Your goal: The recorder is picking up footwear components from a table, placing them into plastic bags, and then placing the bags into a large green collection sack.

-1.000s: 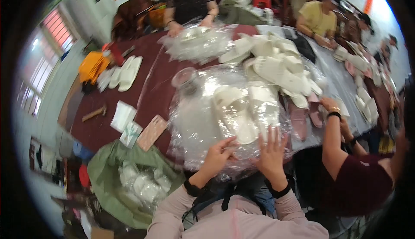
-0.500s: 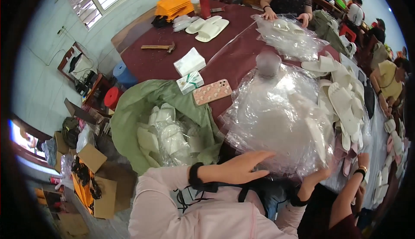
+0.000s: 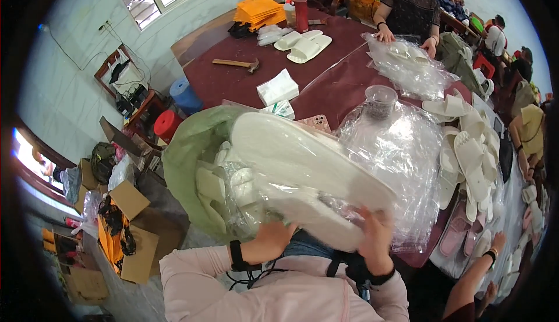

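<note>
Head view: white slipper pair (image 3: pixel 303 153) in clear plastic is now up off the table, soles broad to the camera, between the person's two hands. That puts the wrapped pair over the near side of the open green sack (image 3: pixel 180 164), which already has wrapped white slippers (image 3: pixel 212 185) inside; judgement: wrapping looks done or close to it, and the pair is in the handling stage.

Right hand (image 3: pixel 378 231) pinches the pair's right end, fingers curled on slipper and film, some blur. Left hand (image 3: pixel 272 241) is at the near lower edge, fingers partly hidden behind the wrapped pair; can't tell how firmly it grips, if at all.

Vs. half a second ago: pair was on the clear plastic bag stack (image 3: pixel 407 170), left hand stretched out, apart from it; now it's left of the stack, left hand up against it. Phone (image 3: pixel 317 122) was in full view, now mostly covered. One second ago, pair lay flat on the stack, both hands spread at its near edge. Plastic cup (image 3: pixel 381 101) is on the stack's far end throughout; hammer (image 3: pixel 236 64) unmoved on the maroon tabletop (image 3: pixel 326 86).
</note>
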Available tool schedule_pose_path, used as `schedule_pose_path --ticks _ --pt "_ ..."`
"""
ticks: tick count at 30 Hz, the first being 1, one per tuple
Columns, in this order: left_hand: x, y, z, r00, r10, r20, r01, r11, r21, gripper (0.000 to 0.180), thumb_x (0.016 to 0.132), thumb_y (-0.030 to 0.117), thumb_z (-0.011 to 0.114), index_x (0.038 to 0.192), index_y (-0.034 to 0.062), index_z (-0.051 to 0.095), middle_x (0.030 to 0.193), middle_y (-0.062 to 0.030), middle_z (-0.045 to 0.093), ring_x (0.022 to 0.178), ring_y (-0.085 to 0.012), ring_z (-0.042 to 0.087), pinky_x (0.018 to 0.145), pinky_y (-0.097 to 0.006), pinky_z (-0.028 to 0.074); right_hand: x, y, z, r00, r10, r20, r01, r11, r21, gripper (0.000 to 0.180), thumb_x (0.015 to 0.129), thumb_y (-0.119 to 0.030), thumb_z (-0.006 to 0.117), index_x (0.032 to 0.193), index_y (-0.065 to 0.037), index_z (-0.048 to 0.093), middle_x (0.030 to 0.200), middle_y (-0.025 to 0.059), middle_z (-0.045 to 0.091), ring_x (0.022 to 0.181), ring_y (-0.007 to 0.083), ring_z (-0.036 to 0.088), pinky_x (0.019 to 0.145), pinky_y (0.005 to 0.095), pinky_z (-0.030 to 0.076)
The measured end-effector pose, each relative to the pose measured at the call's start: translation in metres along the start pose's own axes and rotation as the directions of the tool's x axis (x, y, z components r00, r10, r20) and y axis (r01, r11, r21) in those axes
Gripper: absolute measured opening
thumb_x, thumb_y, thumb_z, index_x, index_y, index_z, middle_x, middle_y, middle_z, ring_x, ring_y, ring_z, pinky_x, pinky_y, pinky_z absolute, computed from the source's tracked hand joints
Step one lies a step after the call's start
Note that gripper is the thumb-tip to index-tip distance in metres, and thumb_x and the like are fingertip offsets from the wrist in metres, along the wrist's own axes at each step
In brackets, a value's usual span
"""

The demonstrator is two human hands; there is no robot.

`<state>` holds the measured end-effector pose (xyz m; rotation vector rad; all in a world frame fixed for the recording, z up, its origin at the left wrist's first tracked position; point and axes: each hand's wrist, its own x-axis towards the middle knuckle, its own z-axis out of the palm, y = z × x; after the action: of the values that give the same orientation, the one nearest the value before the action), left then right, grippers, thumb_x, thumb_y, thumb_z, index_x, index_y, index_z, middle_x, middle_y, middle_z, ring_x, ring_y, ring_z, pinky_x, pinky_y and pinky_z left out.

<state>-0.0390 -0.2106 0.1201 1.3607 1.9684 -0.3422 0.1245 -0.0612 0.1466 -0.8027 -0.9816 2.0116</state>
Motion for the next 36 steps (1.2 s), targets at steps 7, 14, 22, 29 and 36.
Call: schedule_pose_path --ticks 7,14,22,29,36 --pt "0.010 -0.012 0.073 0.803 0.252 -0.540 -0.190 0.967 0.169 0.047 0.083 0.010 0.050 0.130 0.0062 0.046 0.101 -0.0178 0.059 0.083 -0.0353 0.063 0.064 -0.046 0.051 0.052 0.090 0.103 0.881 0.352 0.315 -0.373 0.928 0.005 0.040 0.091 -0.011 0.056 0.127 -0.002 0.041 0.112 0.0091 0.057 0.093 0.0193 0.061 0.077 0.0322 0.053" --pt "-0.010 -0.004 0.039 0.919 0.357 -0.167 -0.343 0.933 0.104 0.052 0.082 0.009 0.051 0.133 0.0062 0.044 0.095 -0.0184 0.057 0.081 -0.0352 0.063 0.062 -0.045 0.051 0.076 0.130 0.090 0.654 0.444 0.612 -0.028 0.823 -0.567 0.062 0.089 -0.028 0.061 0.137 -0.001 0.034 0.125 0.0203 0.050 0.117 0.0261 0.047 0.099 0.0349 0.037" --pt "0.008 -0.015 0.013 0.950 0.307 -0.065 -0.298 0.947 0.117 0.043 0.078 0.006 0.049 0.120 0.0078 0.053 0.096 -0.0180 0.058 0.083 -0.0378 0.061 0.066 -0.047 0.049 0.085 0.117 0.059 0.460 0.437 0.773 0.711 0.340 -0.615 0.037 0.087 -0.033 0.056 0.113 -0.007 0.059 0.109 0.0143 0.063 0.102 0.0315 0.060 0.088 0.0514 0.044" --pt "-0.020 -0.012 -0.001 0.972 0.227 -0.066 -0.231 0.971 -0.059 0.025 0.078 0.001 0.049 0.103 -0.0028 0.051 0.086 -0.0264 0.057 0.078 -0.0416 0.054 0.066 -0.050 0.042 0.053 0.148 0.046 0.523 0.442 0.729 0.846 -0.165 -0.507 0.016 0.075 -0.024 0.059 0.079 -0.013 0.069 0.088 0.0041 0.067 0.092 0.0235 0.061 0.089 0.0599 0.037" --pt "-0.025 -0.004 -0.025 0.954 0.049 -0.294 -0.096 0.984 -0.148 0.029 0.079 0.009 0.052 0.106 0.0005 0.054 0.090 -0.0279 0.058 0.082 -0.0422 0.055 0.072 -0.049 0.044 0.063 0.140 0.034 0.546 0.384 0.745 0.778 0.097 -0.620 0.018 0.072 -0.025 0.063 0.076 -0.008 0.066 0.081 0.0111 0.065 0.082 0.0318 0.064 0.067 0.0432 0.050"
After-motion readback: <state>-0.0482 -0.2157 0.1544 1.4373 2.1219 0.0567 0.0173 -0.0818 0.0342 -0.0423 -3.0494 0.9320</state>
